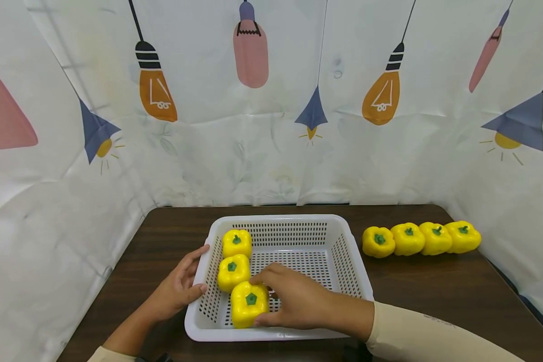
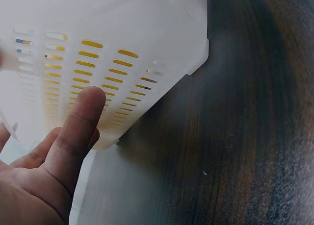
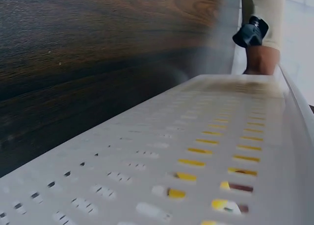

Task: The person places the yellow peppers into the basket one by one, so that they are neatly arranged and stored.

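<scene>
Right hand (image 1: 291, 297) grips one of three yellow peppers (image 1: 244, 310) in the basket (image 1: 285, 218) left hand (image 1: 178, 285) loosely touches.

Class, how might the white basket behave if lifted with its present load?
The white basket will probably stay stiff, since its walls stand straight. Its many holes suggest it may be light for its size. It may dip at its left side, where the three yellow peppers sit.

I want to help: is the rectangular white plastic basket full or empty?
Partly full: the basket holds three blocky yellow peppers at left; bare holed floor shows beside them.
</scene>
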### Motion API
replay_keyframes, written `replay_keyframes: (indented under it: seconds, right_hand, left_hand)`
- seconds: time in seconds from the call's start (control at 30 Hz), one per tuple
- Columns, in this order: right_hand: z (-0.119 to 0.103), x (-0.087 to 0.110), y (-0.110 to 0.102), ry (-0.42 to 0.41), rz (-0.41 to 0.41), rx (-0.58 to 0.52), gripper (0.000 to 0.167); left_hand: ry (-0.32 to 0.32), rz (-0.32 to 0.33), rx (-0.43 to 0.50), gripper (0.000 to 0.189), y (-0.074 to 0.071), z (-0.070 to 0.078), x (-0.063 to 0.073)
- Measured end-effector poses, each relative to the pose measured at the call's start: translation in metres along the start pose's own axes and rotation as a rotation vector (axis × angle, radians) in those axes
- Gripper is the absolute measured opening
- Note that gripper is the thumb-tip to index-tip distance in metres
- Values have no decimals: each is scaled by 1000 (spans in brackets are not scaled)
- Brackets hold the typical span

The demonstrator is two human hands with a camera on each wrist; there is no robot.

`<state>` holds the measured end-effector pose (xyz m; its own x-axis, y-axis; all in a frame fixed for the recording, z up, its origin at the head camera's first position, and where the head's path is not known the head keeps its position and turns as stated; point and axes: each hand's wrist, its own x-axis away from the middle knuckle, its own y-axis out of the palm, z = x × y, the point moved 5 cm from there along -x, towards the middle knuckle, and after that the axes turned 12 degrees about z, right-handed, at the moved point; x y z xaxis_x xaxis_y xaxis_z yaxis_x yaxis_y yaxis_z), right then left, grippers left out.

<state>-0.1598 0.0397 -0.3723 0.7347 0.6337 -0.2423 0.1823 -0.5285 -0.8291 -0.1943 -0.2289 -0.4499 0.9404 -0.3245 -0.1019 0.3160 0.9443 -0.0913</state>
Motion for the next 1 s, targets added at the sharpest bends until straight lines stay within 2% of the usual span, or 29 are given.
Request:
replay_keyframes:
  seconds: [1.0]
  right_hand:
    - [-7,-23,29,62,-21,-23,69]
  left_hand:
    - [-18,13,-15,84,1,3,1]
